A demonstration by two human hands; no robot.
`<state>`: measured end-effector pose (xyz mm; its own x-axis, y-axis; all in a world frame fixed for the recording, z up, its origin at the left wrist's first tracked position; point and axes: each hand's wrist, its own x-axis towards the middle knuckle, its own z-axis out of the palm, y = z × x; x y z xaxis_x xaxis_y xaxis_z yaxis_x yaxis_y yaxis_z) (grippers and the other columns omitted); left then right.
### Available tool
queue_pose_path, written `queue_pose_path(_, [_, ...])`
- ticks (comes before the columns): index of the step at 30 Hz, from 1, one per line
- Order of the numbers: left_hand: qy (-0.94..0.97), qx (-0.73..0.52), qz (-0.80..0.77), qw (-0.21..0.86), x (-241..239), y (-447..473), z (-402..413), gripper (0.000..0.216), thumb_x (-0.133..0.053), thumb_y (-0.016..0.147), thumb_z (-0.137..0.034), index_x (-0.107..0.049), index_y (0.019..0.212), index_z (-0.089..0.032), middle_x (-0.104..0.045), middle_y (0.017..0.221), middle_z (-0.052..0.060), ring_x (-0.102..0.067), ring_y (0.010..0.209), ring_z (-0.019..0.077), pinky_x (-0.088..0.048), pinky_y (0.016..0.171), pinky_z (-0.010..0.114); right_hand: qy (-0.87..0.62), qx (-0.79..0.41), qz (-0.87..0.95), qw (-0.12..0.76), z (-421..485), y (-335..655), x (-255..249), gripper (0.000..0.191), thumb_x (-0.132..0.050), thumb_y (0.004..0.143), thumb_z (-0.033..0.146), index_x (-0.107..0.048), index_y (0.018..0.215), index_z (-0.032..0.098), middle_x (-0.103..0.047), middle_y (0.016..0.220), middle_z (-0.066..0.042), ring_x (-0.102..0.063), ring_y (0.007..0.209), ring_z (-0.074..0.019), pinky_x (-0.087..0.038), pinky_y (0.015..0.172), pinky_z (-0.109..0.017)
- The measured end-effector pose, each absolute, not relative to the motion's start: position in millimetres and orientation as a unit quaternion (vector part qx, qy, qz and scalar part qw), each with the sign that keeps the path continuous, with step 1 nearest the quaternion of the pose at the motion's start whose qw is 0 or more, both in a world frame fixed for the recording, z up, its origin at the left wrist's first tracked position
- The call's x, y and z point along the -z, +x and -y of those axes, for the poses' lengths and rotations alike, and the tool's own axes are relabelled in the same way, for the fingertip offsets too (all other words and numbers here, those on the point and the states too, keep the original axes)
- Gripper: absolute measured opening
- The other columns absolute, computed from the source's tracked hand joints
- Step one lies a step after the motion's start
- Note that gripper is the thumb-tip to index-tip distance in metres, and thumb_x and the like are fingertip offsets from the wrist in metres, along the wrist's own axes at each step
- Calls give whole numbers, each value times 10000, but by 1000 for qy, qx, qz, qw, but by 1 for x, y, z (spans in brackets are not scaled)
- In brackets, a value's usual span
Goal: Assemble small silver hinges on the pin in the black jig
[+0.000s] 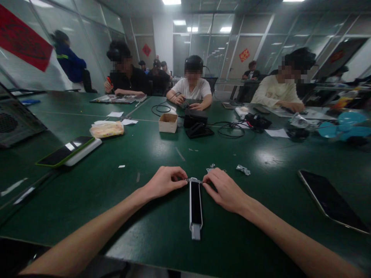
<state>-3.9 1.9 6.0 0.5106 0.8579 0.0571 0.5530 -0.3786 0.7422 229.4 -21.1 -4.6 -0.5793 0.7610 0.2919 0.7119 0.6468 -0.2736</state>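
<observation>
Seen from the head camera, a slim black bar (196, 204) lies on the green table (145, 227) dead ahead of the person, its long axis pointing away from the body. The left hand (166, 181) and right hand (224, 190) meet at its far end, equally near, the fingertips of each pinched tight on the metal tip (193, 180). A loose metal bracket (242, 169) lies just beyond the right hand, with other people (193, 90) seated across the glass-walled office.

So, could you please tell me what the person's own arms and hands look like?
The left arm and right arm are bare, no sleeves in view. The left hand and right hand wear no gloves; no watch, ring or bracelet shows.
</observation>
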Motion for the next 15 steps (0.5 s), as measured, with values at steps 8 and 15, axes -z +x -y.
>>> queue_pose_path(8, [790,-231,-443,355,-4,-3,-2,143,-632,785,-261,-654,872,-149,-691,823,20,-595,617,114,-459,576,223,-416,-69,885,196,21,229,4,76,-505,879,152,-581,889,149,-598,865,-74,-527,792,-193,-440,697,-335])
queue_pose_path(15, [789,-221,-452,353,-9,-1,1,175,-640,771,-259,-657,912,-157,-689,844,14,-581,605,108,-450,571,218,-420,-70,885,190,22,229,4,75,-510,878,153,-584,889,145,-595,869,-71,-528,795,-190,-441,700,-335])
